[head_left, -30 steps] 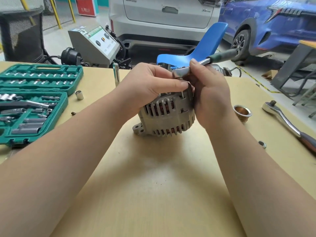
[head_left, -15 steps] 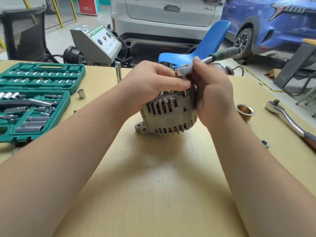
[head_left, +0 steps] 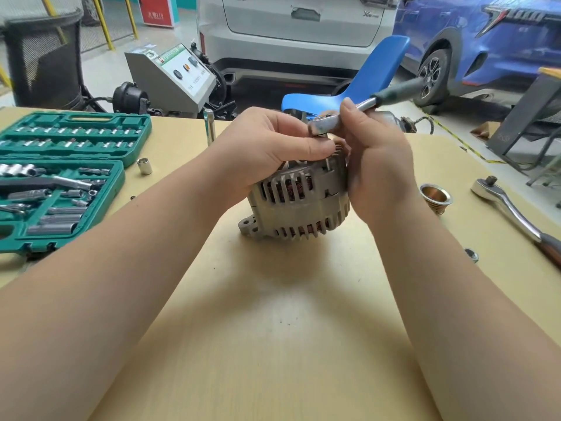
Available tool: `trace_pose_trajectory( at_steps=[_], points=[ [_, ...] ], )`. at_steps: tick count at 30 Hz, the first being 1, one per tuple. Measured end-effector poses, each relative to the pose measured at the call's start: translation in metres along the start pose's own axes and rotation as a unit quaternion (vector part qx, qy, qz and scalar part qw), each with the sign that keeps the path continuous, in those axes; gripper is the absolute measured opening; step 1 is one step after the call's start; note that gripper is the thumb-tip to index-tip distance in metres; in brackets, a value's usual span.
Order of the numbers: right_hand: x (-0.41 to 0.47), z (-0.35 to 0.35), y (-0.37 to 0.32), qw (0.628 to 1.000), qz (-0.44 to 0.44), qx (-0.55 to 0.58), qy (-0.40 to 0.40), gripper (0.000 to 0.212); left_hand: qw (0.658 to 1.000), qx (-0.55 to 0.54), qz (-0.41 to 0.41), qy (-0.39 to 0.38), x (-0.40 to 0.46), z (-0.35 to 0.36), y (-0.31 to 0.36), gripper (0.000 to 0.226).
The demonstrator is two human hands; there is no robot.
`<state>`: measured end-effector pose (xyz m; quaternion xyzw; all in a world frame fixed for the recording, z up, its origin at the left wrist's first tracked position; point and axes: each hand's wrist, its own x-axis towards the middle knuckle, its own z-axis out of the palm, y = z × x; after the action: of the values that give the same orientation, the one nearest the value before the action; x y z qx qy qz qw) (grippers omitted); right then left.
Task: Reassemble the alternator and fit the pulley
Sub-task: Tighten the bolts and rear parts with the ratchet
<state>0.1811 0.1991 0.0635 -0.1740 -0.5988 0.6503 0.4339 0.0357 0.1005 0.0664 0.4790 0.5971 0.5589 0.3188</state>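
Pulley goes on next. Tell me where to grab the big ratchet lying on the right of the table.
Take the big ratchet by its dark handle end near the table edge, coming from above with the right hand. That end points toward you; the head lies farther away.

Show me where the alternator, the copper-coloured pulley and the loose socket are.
alternator [head_left: 299, 205], head view, on its slotted grey housing.
pulley [head_left: 436, 196], head view, on its copper-coloured rim.
socket [head_left: 144, 166], head view, on its shiny side wall.

Little is reading clearly. The white car [head_left: 297, 34], well beyond the fingers [head_left: 315, 146], is showing a badge that looks like "X6" (small trailing letters blurred). The red sign [head_left: 155, 9] and the grey machine [head_left: 173, 77] are carrying print too blurred to make out.
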Motion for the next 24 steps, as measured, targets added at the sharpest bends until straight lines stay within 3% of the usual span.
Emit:
trace_pose_trajectory(
  at_steps=[3,6,9,11,13,15,18,20,22,24],
  points=[
    [0.000,-0.002,0.003,1.000,0.028,0.000,-0.009,0.040,1.000,-0.004,0.005,-0.005,0.000,0.001,-0.001,0.028],
    [-0.011,0.011,0.005,0.987,-0.097,-0.095,0.084,0.018,1.000,0.011,0.009,0.013,0.000,0.004,-0.001,0.024],
    [-0.025,0.021,0.012,0.916,-0.249,-0.266,0.166,0.007,1.000,0.011,0.020,0.022,0.000,0.006,-0.002,0.025],
    [-0.027,0.025,0.015,0.900,-0.281,-0.281,0.179,0.006,1.000,0.004,0.029,0.011,0.001,0.006,-0.002,0.015],
    [-0.020,0.021,0.011,0.932,-0.240,-0.231,0.144,0.009,1.000,-0.002,0.026,0.004,0.000,0.004,-0.002,0.018],
    [-0.008,0.012,0.005,0.983,-0.131,-0.105,0.073,0.015,1.000,-0.005,0.008,-0.006,0.000,0.001,-0.001,0.023],
    [-0.001,-0.001,0.002,0.999,0.026,0.025,-0.013,0.035,1.000,-0.002,-0.003,-0.021,0.001,-0.001,0.001,0.023],
    [-0.003,0.000,0.006,1.000,-0.001,0.007,0.003,0.030,1.000,-0.008,0.006,-0.024,0.000,0.001,0.000,0.017],
    [-0.012,0.009,0.009,0.993,-0.083,-0.042,0.072,0.015,1.000,-0.005,0.014,-0.011,-0.001,0.003,-0.001,0.017],
    [-0.021,0.018,0.014,0.959,-0.183,-0.154,0.150,0.008,1.000,0.004,0.021,0.011,-0.001,0.003,-0.001,0.026]
  ],
)
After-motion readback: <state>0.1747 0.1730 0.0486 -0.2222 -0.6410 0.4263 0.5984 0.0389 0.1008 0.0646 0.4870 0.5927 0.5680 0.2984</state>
